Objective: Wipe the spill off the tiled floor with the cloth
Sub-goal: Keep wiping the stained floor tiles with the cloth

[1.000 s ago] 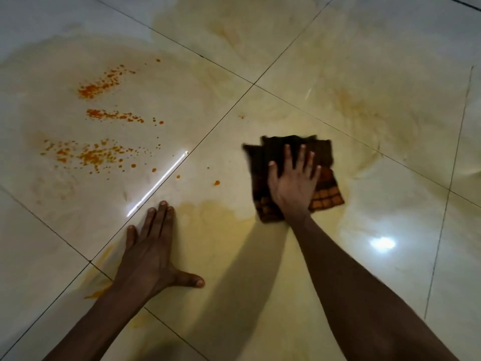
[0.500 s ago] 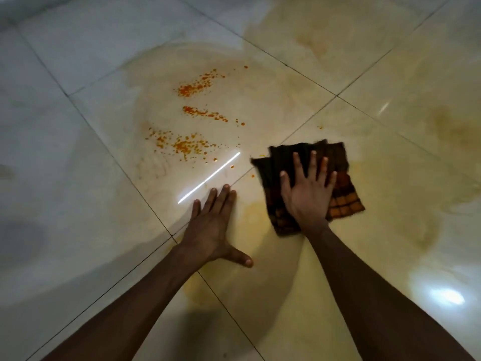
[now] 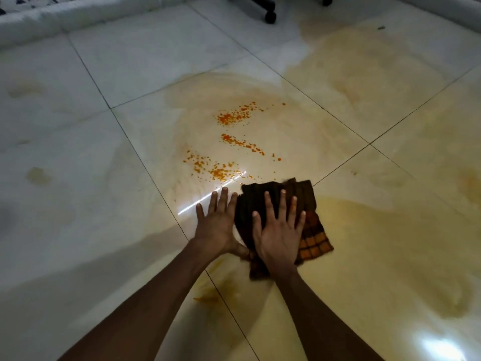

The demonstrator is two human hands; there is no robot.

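Both hands are being kept flat on the tiled floor (image 3: 78,121), and a change from a second ago is being shown: the cloth (image 3: 302,201) is being slid leftward, from well right of the tile joint to just below the orange droplets (image 3: 229,142), while the left hand (image 3: 217,225), formerly well apart from it, is now being held against the cloth's left edge. By this the wipe is judged to be moving toward the untouched part of the spill; the droplets are not yet being reached, and a wide yellow film (image 3: 377,230) is being left on the tiles to the right. The right hand (image 3: 279,238) is being pressed on top of the cloth, fingers straight and spread, gripping nothing; the left hand's fingers are likewise extended. The cloth is being laid folded and rumpled, its long axis running from the near edge by the wrist away toward the droplets, the checked orange corner (image 3: 315,243) pointing rightward.
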